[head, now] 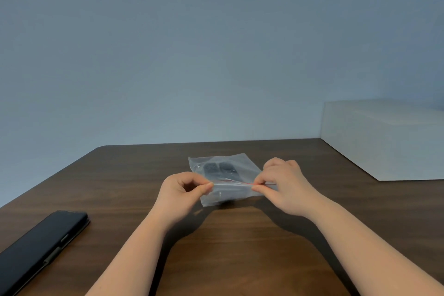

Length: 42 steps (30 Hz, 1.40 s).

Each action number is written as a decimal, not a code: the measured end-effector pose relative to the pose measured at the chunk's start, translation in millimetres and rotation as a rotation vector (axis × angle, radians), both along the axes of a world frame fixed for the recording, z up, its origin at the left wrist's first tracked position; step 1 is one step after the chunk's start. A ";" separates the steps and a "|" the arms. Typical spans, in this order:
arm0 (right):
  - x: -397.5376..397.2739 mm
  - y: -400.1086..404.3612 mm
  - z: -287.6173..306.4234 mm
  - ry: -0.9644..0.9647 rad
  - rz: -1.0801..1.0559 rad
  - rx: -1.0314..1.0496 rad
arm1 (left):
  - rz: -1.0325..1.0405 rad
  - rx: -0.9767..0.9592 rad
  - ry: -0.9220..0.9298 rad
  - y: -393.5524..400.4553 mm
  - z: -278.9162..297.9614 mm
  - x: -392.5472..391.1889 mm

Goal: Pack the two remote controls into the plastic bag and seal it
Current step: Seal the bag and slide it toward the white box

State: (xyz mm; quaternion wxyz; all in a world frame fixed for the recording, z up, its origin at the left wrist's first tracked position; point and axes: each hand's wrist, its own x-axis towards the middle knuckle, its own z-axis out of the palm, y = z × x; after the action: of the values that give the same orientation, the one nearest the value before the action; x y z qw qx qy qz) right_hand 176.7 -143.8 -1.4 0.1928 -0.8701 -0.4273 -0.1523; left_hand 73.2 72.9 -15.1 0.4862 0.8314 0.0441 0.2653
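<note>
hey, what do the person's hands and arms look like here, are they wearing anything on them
Both are bare. The left hand and right hand wear no gloves, and no rings, watch or bracelet show. Both forearms are uncovered right down to the bottom edge of the picture, with no sleeve or cuff in view. No markings or tattoos can be seen.

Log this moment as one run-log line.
stage: sealing | remote controls: inside plastic bag | left hand: pinching strip end | right hand: pinching red strip

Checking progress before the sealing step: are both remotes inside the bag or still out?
Inside. Two dark remote controls show through the clear plastic bag, side by side, while both hands pinch its red zip strip.
</note>
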 end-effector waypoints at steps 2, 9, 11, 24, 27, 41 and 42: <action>-0.2 -5.3 -0.2 0.001 -0.013 0.005 | 0.004 0.008 -0.003 -0.2 -0.1 -1.9; 6.3 -21.2 -1.5 0.093 -0.094 0.033 | 0.029 0.025 0.019 1.5 -1.6 -4.5; 7.8 -26.4 -0.3 0.133 -0.108 0.042 | 0.034 0.030 0.023 2.8 -2.3 -2.9; 14.5 -54.5 3.6 0.273 -0.209 0.168 | 0.032 -0.026 0.038 4.9 -6.5 -0.1; 15.7 -56.0 3.5 0.283 -0.211 0.156 | -0.020 -0.054 0.056 7.4 -7.8 -0.3; 24.3 -38.1 -13.7 0.399 -0.100 0.042 | 0.062 0.291 0.254 3.7 -18.3 10.9; 25.6 -37.2 -15.9 0.394 -0.094 0.004 | 0.070 0.370 0.261 3.3 -20.5 12.8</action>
State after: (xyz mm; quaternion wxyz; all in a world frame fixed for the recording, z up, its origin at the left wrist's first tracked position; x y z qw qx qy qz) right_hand 202.3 -181.0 -17.3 0.2669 -0.9017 -0.3400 0.0113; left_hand 86.1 76.2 -35.6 0.3060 0.9317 0.0862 0.1759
